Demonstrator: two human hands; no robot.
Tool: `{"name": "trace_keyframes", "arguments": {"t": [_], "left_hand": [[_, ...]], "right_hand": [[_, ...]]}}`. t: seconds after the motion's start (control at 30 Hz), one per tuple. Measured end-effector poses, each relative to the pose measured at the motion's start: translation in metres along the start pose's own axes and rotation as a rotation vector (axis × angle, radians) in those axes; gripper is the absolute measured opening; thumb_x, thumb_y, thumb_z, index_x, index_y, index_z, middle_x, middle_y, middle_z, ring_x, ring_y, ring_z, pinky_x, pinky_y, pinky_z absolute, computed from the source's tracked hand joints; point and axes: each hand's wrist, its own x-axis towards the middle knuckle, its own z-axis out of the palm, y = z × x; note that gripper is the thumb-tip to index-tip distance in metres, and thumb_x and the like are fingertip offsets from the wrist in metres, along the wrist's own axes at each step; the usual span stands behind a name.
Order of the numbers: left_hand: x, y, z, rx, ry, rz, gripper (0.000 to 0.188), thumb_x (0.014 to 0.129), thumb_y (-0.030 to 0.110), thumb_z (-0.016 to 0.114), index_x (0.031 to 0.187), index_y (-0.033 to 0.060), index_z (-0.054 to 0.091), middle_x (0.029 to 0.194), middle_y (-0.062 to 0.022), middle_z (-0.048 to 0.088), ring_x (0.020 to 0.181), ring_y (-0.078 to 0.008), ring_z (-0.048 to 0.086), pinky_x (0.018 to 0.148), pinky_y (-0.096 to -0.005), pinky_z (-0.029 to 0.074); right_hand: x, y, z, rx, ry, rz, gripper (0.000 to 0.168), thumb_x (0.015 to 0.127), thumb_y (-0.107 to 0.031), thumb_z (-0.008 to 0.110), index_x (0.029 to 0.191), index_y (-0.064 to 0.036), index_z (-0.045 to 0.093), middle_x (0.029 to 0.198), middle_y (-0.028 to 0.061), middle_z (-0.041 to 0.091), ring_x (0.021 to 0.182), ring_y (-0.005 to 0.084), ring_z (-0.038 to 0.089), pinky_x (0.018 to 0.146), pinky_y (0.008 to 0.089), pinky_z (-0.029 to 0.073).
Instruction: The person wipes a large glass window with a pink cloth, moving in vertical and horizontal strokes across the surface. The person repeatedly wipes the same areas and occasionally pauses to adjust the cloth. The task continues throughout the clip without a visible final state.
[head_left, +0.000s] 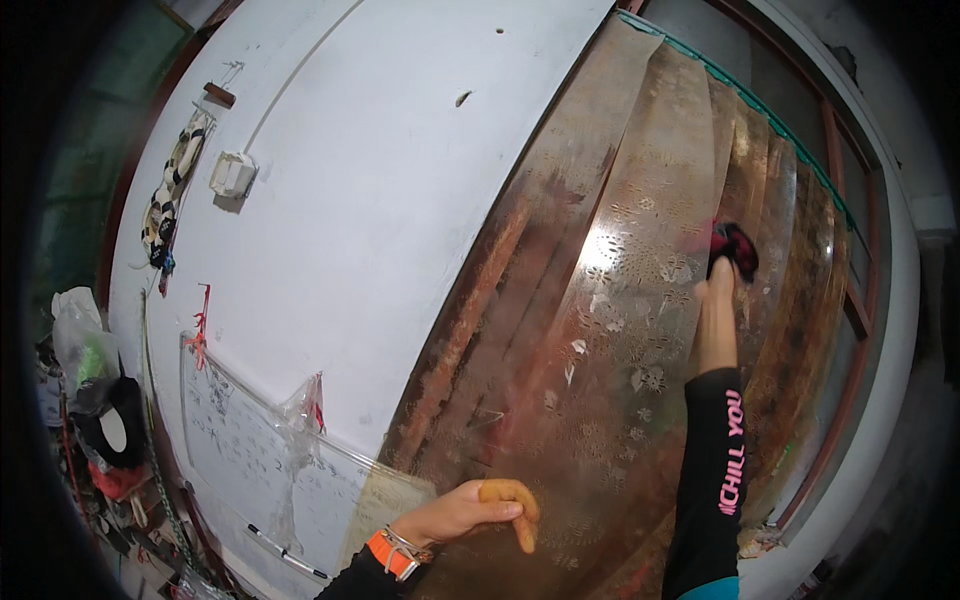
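A translucent brownish plastic strip curtain (637, 315) with an embossed flower pattern hangs in a doorway before me. High on its right side, my right hand (720, 271) holds a dark red and black cloth (735, 249) against the strips; the cloth is blurred. Lower down, my left hand (491, 510) is at the curtain, thumb in front. Its curled fingers look yellow-tinted, as if seen through the plastic, and it appears to grip a strip's edge. An orange watch band (391, 553) circles my left wrist.
Left of the doorway, a white wall (390, 165) carries a switch box (232, 176) and a hanging striped cord bundle (176, 176). A whiteboard (255, 457) bears handwriting, with a marker (287, 551) at its lower edge. Bags and clutter (105, 420) crowd the far left. A reddish frame (832, 465) borders the right.
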Motion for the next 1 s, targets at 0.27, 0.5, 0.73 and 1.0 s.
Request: {"name": "trace_keyframes", "arguments": {"t": [0.27, 0.5, 0.73, 1.0], "left_hand": [[0.003, -0.002, 0.004, 0.080, 0.096, -0.043, 0.023, 0.094, 0.020, 0.044, 0.102, 0.0004, 0.054, 0.085, -0.0097, 0.065, 0.087, -0.0142, 0.058, 0.086, -0.0278, 0.039], [0.001, -0.002, -0.008, 0.183, 0.119, 0.008, 0.022, 0.094, 0.016, 0.044, 0.100, -0.0019, 0.054, 0.087, -0.0120, 0.063, 0.084, -0.0189, 0.061, 0.082, -0.0303, 0.044], [0.019, -0.009, -0.008, 0.103, 0.049, -0.002, 0.021, 0.094, 0.016, 0.044, 0.099, -0.0018, 0.054, 0.086, -0.0110, 0.063, 0.083, -0.0181, 0.060, 0.081, -0.0299, 0.044], [0.025, -0.023, -0.026, 0.161, 0.088, 0.050, 0.022, 0.095, 0.018, 0.043, 0.099, -0.0015, 0.054, 0.085, -0.0099, 0.063, 0.082, -0.0168, 0.060, 0.081, -0.0287, 0.044]], "right_hand": [[-0.137, 0.024, 0.054, 0.365, -0.247, 0.372, 0.020, 0.087, -0.008, 0.046, 0.103, -0.002, 0.056, 0.100, 0.0093, 0.061, 0.090, 0.0193, 0.058, 0.082, 0.0348, 0.047], [-0.195, 0.026, 0.057, 0.277, -0.276, 0.442, 0.024, 0.089, -0.012, 0.043, 0.106, -0.001, 0.055, 0.103, 0.0099, 0.060, 0.093, 0.0203, 0.057, 0.084, 0.0349, 0.047], [-0.078, 0.001, 0.084, 0.174, -0.173, 0.183, 0.028, 0.091, -0.016, 0.040, 0.109, 0.001, 0.054, 0.106, 0.0104, 0.059, 0.095, 0.0213, 0.057, 0.085, 0.0350, 0.046], [-0.100, 0.013, 0.074, 0.210, -0.179, 0.169, 0.033, 0.094, -0.021, 0.037, 0.113, 0.002, 0.052, 0.110, 0.0111, 0.059, 0.099, 0.0224, 0.057, 0.087, 0.0351, 0.046]]}}
